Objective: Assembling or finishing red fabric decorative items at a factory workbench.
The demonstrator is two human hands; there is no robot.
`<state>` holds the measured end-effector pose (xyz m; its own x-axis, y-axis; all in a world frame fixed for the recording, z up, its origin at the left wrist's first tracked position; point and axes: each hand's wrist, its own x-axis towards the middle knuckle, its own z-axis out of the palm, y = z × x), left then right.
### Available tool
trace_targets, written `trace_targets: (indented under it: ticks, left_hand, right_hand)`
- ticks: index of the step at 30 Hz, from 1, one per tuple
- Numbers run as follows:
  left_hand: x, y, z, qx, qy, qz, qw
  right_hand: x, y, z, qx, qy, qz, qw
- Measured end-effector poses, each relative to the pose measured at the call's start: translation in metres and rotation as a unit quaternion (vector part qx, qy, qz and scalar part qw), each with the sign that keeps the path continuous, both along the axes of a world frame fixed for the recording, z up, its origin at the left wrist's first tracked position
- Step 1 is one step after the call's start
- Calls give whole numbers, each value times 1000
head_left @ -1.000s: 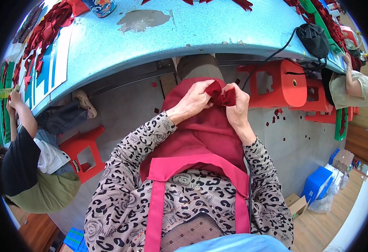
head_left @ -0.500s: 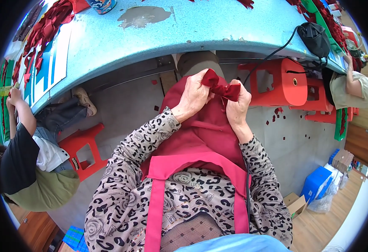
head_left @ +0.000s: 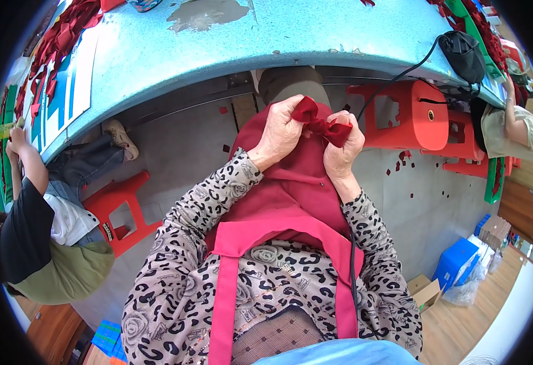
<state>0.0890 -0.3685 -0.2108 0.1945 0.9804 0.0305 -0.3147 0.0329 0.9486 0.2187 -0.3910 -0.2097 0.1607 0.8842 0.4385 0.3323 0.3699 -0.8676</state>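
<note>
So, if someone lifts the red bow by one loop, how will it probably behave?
The red bow is probably light, since it looks like thin ribbon between the left hand and the right hand. It may droop, though its puffed loops suggest some stiffness. Its uneven shape makes rolling unlikely.

the bow is sitting between the left hand and the right hand, above the apron. the table is stretching before them, with a heap of ribbons lying on its left part and a pouch resting toward its right. a co-worker is sitting at the left, near a stool; another stool is standing right of the hands. farther back on the right, a bin is standing near a carton.
</note>
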Motion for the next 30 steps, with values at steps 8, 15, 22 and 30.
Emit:
trace_targets:
  ticks: [8, 15, 22, 30]
  left_hand:
    - [7, 1, -4, -18, 20, 62, 998]
    - [0, 9, -13, 70, 71, 41, 994]
    - [16, 12, -24, 126, 136, 179, 966]
    - [31, 34, -33, 136, 146, 228, 953]
  right_hand:
    - [2, 7, -23, 4, 17, -43, 999]
    - [6, 6, -19, -73, 55, 1, 996]
    - [1, 17, -15, -30, 13, -33, 999]
    - [8, 40, -20, -54, -26, -74, 995]
